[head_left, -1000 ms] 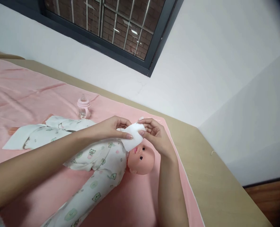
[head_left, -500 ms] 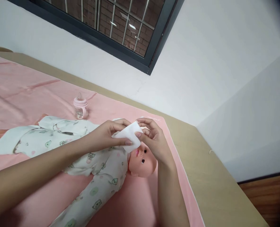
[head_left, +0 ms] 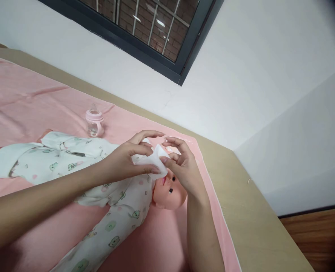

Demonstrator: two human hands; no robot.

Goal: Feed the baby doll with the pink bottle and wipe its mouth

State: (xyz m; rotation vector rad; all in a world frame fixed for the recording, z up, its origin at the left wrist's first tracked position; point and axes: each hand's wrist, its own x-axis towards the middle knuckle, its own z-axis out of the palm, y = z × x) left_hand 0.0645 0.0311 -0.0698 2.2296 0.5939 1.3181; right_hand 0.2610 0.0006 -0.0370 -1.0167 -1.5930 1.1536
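Observation:
Between my two hands is a small white tissue [head_left: 156, 158], bent and creased, held over the doll's chin and neck. My left hand [head_left: 136, 155] grips its lower left part with thumb and fingers, the index finger stretched out above. At the upper right edge, my right hand [head_left: 181, 158] pinches the tissue between thumb and curled fingers. Beneath lies a baby doll [head_left: 169, 192] on its back, its face partly covered by the tissue and my right hand. Its white suit [head_left: 130, 196] has a green animal print, and my left forearm crosses above it.
A pink baby bottle [head_left: 94, 121] with a handle stands upright beyond the doll's body. Under everything is a pink sheet [head_left: 162, 238] spread on a wooden table [head_left: 241, 211]. Behind rise a white wall [head_left: 241, 75] and a dark-framed window [head_left: 167, 70].
The tissue has gone from fairly flat to bent and creased between my hands. My left fingers have lifted and spread. The whole view has shifted slightly.

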